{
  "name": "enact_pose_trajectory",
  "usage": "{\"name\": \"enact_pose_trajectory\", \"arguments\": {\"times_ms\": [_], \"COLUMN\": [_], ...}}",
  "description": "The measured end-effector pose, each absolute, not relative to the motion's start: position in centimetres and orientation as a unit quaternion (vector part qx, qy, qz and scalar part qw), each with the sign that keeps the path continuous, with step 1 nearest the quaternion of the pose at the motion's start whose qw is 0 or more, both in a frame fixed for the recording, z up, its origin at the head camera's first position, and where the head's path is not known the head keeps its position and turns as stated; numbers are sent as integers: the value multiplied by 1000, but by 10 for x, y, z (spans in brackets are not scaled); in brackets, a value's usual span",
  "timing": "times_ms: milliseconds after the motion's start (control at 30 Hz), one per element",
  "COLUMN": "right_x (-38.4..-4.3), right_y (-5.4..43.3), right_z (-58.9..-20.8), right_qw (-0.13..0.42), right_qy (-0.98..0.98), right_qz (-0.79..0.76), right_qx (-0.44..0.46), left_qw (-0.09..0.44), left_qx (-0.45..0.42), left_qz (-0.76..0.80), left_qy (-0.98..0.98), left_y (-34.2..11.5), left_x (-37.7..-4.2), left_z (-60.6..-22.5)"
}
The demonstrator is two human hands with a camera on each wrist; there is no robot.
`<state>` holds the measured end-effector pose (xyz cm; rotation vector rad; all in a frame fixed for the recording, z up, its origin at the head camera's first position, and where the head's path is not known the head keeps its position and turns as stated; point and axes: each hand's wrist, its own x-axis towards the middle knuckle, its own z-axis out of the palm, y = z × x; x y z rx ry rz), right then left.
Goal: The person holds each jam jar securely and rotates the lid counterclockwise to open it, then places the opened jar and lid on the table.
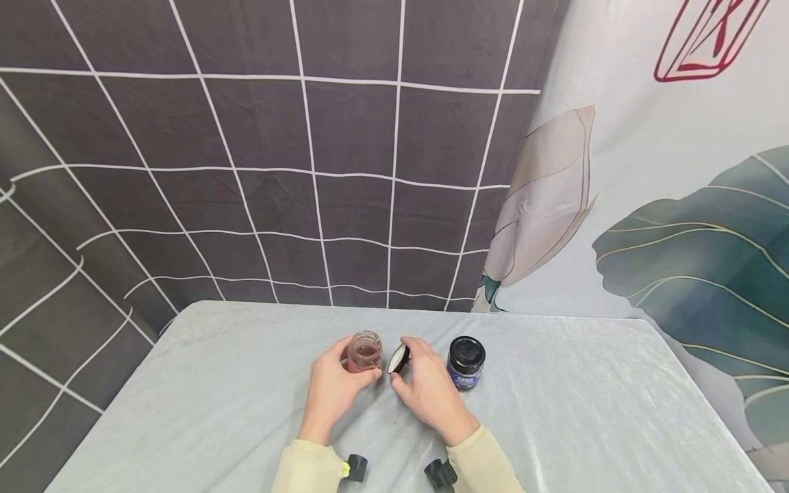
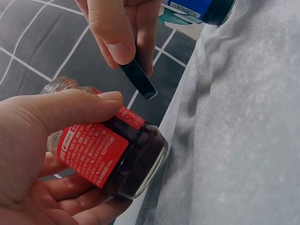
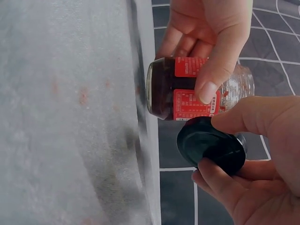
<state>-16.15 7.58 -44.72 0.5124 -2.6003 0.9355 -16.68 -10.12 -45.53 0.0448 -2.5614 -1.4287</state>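
Observation:
My left hand (image 1: 335,380) grips an open glass jar (image 1: 365,350) with a red label (image 2: 93,152) and dark contents, thumb on one side and fingers curled round the other. Its mouth faces up in the head view. Just to the right, my right hand (image 1: 428,383) pinches a black lid (image 1: 398,359) by its edge between thumb and fingers, tilted, its pale inner side turned toward the jar. In the right wrist view the lid's dark top (image 3: 211,145) shows beside the jar. The lid is off the jar's mouth.
A second jar (image 1: 466,361) with a black lid and blue label stands upright on the table, right of my right hand. A pale cloth (image 1: 585,404) covers the table. Behind it hangs a dark curtain with white grid lines (image 1: 351,130), and a leaf-patterned one (image 1: 709,274) at right.

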Motion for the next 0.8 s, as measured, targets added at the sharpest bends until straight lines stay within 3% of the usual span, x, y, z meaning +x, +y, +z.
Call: {"name": "enact_pose_trajectory", "arguments": {"times_ms": [800], "right_x": [-162], "right_y": [76], "right_z": [-452], "right_qw": [125], "right_qy": [-915], "right_qz": [334], "right_qx": [191], "left_qw": [99], "left_qx": [27], "left_qz": [-485], "left_qy": [-869], "left_y": [-101], "left_x": [-166], "left_z": [-455]}}
